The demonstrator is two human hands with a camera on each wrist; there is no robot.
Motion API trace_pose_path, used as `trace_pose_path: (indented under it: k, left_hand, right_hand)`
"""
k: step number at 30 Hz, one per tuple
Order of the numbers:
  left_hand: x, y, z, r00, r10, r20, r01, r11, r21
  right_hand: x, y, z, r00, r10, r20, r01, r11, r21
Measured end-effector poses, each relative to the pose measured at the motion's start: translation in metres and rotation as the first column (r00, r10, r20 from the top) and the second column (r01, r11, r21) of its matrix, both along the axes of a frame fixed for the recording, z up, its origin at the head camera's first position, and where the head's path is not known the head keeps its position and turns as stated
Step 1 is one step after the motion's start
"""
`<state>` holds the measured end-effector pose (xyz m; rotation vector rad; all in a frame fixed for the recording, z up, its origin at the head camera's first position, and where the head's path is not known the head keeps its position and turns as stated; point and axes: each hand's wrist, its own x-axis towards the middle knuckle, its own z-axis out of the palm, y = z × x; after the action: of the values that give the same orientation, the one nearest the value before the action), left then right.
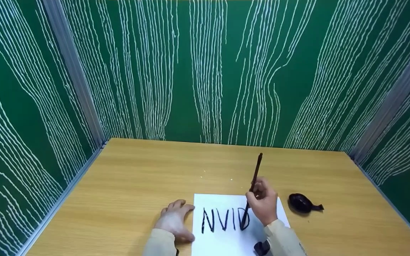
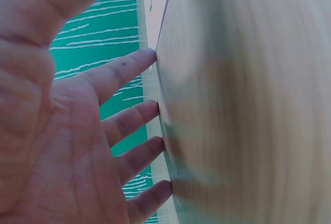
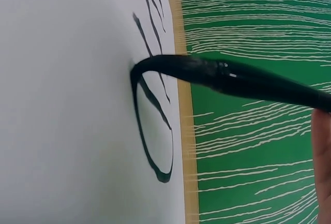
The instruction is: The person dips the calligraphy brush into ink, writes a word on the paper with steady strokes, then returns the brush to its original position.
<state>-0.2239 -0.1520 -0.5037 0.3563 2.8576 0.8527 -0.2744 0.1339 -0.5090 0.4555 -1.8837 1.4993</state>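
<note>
A dark brush (image 1: 256, 172) is pinched in my right hand (image 1: 264, 202), its handle pointing up and away. In the right wrist view the bent, wet brush tip (image 3: 147, 64) touches the paper at the lower end of a black letter D. White paper (image 1: 219, 245) lies on the table and bears the black letters N, V, I and D. My left hand (image 1: 174, 218) rests at the paper's left edge with fingers spread. Its fingertips (image 2: 164, 187) touch the tabletop in the left wrist view, and nothing is held.
A small black dish with a short handle (image 1: 300, 203) sits on the wooden table (image 1: 137, 170), right of the paper. Tiny white specks lie beyond the sheet. Green walls with white wavy lines (image 1: 183, 89) enclose the table at the back and sides.
</note>
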Motion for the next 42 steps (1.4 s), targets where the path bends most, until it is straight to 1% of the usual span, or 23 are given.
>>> trace_pose_path:
  k: [4, 8, 13, 16, 17, 20, 22, 25, 29, 32, 38, 42]
  left_hand:
    - [0.0, 0.0, 0.001, 1.0, 0.003, -0.008, -0.003, 1.0, -0.007]
    - [-0.001, 0.0, 0.002, 1.0, 0.008, 0.001, -0.008, 1.0, -0.01]
    - [-0.001, 0.002, 0.001, 1.0, 0.002, 0.009, -0.002, 1.0, -0.016]
    - [-0.001, 0.003, 0.0, 1.0, 0.002, 0.015, -0.002, 1.0, -0.021]
    - [-0.002, 0.003, 0.001, 1.0, 0.004, 0.02, -0.004, 1.0, -0.022]
    - [-0.002, 0.002, 0.001, 1.0, 0.002, 0.016, -0.001, 1.0, -0.024]
    - [-0.002, 0.002, 0.001, 1.0, 0.0, 0.014, 0.0, 1.0, -0.021]
    - [-0.002, 0.001, 0.001, 1.0, -0.003, 0.018, 0.003, 1.0, -0.006]
    - [-0.002, 0.001, 0.0, 1.0, -0.008, 0.019, 0.008, 1.0, 0.008]
    - [-0.001, 0.0, 0.0, 1.0, -0.008, 0.02, 0.008, 1.0, 0.01]
    - [-0.001, 0.0, 0.001, 1.0, -0.006, 0.019, 0.006, 1.0, 0.001]
    - [-0.001, 0.001, 0.002, 1.0, -0.01, 0.025, 0.01, 1.0, 0.001]
  right_hand:
    - [0.0, -0.001, 0.002, 1.0, 0.0, 0.002, 0.0, 1.0, 0.003]
    - [0.0, 0.002, 0.007, 1.0, -0.01, -0.004, 0.01, 1.0, -0.002]
    - [0.001, 0.016, 0.013, 0.998, -0.029, -0.056, 0.025, 0.997, -0.074]
    - [0.002, 0.028, 0.015, 0.995, -0.071, -0.069, 0.065, 0.995, -0.082]
    - [0.002, 0.032, 0.015, 0.993, -0.095, -0.072, 0.089, 0.993, -0.076]
    - [0.0, 0.043, 0.013, 0.979, -0.176, -0.102, 0.172, 0.984, -0.043]
    - [-0.001, 0.048, 0.011, 0.971, -0.202, -0.127, 0.199, 0.979, -0.038]
    - [-0.004, 0.053, 0.007, 0.967, -0.194, -0.166, 0.19, 0.981, -0.039]
    - [-0.005, 0.056, 0.003, 0.967, -0.174, -0.189, 0.17, 0.985, -0.035]
    - [-0.005, 0.055, 0.003, 0.966, -0.175, -0.193, 0.173, 0.985, -0.023]
    - [-0.007, 0.054, 0.001, 0.967, -0.148, -0.205, 0.15, 0.989, -0.006]
    - [-0.007, 0.055, 0.0, 0.968, -0.148, -0.205, 0.154, 0.988, 0.013]
